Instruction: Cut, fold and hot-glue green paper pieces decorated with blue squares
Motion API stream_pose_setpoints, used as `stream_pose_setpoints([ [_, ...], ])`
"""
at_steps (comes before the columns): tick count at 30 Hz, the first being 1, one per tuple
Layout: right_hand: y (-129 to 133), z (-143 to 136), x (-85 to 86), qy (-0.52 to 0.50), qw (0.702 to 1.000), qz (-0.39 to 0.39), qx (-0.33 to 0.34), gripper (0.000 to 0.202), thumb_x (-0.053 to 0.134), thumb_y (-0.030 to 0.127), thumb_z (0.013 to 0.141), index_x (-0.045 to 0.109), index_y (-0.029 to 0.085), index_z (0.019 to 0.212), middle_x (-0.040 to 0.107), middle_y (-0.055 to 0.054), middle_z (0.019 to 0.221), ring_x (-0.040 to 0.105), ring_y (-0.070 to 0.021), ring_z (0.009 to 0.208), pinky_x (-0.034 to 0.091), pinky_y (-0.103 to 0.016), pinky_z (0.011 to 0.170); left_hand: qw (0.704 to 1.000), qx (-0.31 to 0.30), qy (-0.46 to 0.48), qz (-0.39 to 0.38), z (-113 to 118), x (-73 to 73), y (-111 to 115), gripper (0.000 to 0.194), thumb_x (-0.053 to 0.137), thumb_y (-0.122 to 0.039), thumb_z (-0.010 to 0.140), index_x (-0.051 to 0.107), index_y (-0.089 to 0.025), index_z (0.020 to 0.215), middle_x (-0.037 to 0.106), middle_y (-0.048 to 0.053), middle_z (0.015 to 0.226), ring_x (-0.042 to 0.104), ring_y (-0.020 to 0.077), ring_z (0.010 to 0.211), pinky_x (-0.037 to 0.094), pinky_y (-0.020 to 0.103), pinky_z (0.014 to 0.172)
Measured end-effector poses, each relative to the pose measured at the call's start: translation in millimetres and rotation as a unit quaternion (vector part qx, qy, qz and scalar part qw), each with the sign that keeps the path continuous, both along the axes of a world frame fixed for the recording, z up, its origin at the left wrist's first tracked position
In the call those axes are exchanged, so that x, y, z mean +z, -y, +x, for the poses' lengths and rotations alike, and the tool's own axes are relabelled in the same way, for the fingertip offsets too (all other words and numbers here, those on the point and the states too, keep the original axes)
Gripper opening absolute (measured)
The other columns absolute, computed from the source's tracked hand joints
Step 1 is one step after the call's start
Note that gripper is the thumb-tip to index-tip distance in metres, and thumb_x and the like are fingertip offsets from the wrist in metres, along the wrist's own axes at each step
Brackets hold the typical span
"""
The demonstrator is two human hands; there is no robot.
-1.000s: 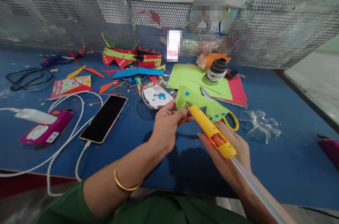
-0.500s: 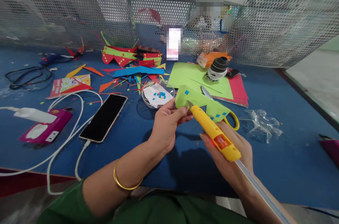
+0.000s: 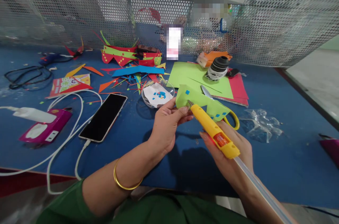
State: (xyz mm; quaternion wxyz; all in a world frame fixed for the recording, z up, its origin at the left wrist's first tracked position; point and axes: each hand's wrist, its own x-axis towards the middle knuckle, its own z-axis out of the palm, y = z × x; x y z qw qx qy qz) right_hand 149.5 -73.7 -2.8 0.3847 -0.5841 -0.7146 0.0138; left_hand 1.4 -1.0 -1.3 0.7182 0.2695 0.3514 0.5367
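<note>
Between the thumb and fingers of my left hand [image 3: 166, 125] is a green paper mask [image 3: 194, 95] with several small blue squares on it. My right hand [image 3: 233, 142] is wrapped round a yellow hot glue gun [image 3: 209, 125], a clear glue stick [image 3: 262, 187] jutting from its rear. The metal nozzle meets, or hovers just over, the mask's left part; I cannot tell which. Just left of the mask, a clear round dish [image 3: 148, 102] holds white paper and blue paper bits [image 3: 161, 95]. Scissors [image 3: 234, 119] with yellow handles lie partly hidden behind the mask.
Green sheets [image 3: 182, 72] lie at the back, bearing a black and white cylindrical object [image 3: 218, 68]. Red-green paper masks [image 3: 119, 56] and paper scraps [image 3: 135, 72] lie back left. A phone [image 3: 104, 118], white cables and a purple power strip [image 3: 50, 125] are left; crumpled clear plastic [image 3: 262, 125] is right.
The rear of the glue gun has shifted very slightly up and left, while its nozzle stays at nearly the same spot on the mask. My left hand has hardly moved.
</note>
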Motion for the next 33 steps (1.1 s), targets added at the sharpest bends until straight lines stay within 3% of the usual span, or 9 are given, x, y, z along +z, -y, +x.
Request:
stream_pose_setpoints([
  [21,-0.9,-0.4,1.7,0.020,1.000,0.009,-0.005,0.021,0.062,0.032,0.093,0.050,0.023,0.079,0.051,0.006,0.065,0.053,-0.0097,0.052,0.040,-0.022,0.052,1.000,-0.009,0.001,-0.001,0.3,0.8,0.5,0.034,0.084,-0.017,0.067,0.076,-0.018,0.101,0.078,0.002,0.088,0.074,0.0156,0.075,0.060,0.024,0.070],
  [33,0.6,-0.8,1.5,0.007,1.000,-0.001,0.000,0.019,0.063,0.033,0.092,0.054,0.022,0.080,0.059,0.004,0.066,0.057,-0.0111,0.054,0.042,-0.022,0.052,1.000,0.001,-0.006,-0.008,-0.1,2.0,1.5,0.034,0.082,-0.016,0.068,0.076,-0.017,0.102,0.078,0.002,0.088,0.072,0.0134,0.074,0.061,0.024,0.069],
])
